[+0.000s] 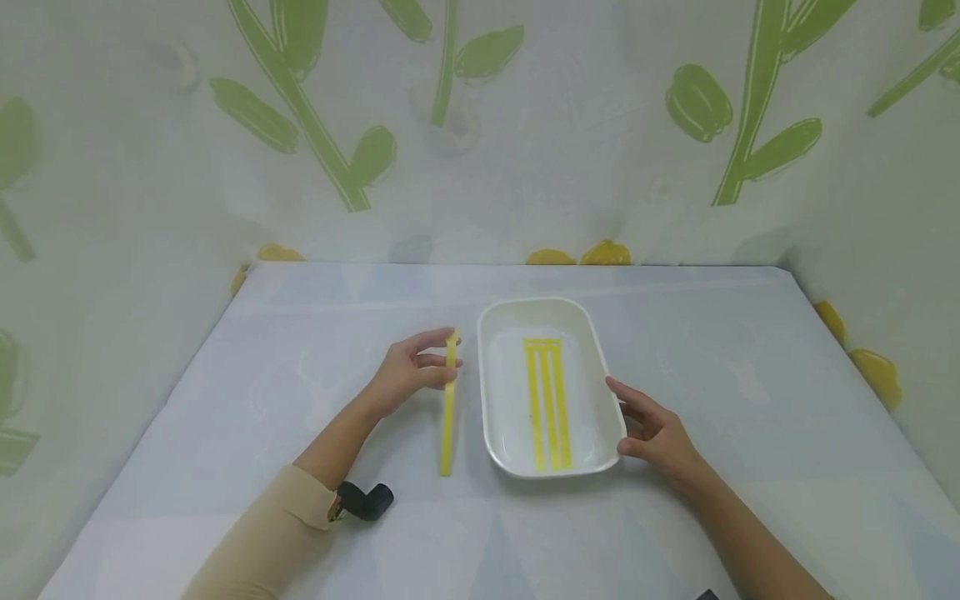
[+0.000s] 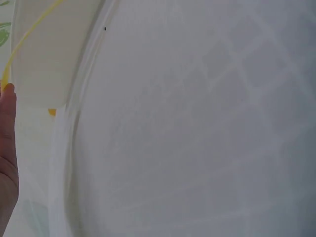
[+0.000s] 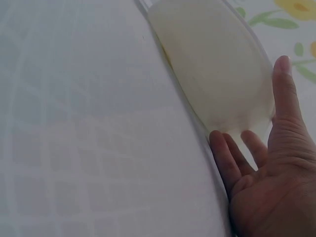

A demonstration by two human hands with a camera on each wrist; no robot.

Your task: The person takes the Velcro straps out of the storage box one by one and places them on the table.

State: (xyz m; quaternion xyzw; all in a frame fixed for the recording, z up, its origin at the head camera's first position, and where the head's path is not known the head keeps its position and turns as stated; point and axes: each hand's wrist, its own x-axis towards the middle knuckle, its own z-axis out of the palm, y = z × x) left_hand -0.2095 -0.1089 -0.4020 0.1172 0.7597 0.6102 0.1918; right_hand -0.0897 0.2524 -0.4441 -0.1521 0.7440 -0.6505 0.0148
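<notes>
My left hand (image 1: 405,372) pinches a flat yellow strip (image 1: 447,417) between thumb and fingers, beside the left wall of a white tray (image 1: 504,450). The strip hangs lengthwise and has a slightly wider top end. In the left wrist view, the hand (image 2: 7,143) shows only at the left edge, with the thin strip (image 2: 30,30) curving up from its fingertips. Three similar yellow strips (image 1: 547,404) lie side by side inside the tray, heads at the far end. My right hand (image 1: 660,442) touches the tray's right outer wall with spread fingers; the right wrist view shows these fingertips (image 3: 217,138) against the wall (image 3: 212,69).
A pale patterned cloth (image 1: 712,333) covers the table. Behind it stands a white curtain (image 1: 562,125) with green leaf prints. A black wrist device (image 1: 367,500) sits at the left sleeve's cuff (image 1: 300,500).
</notes>
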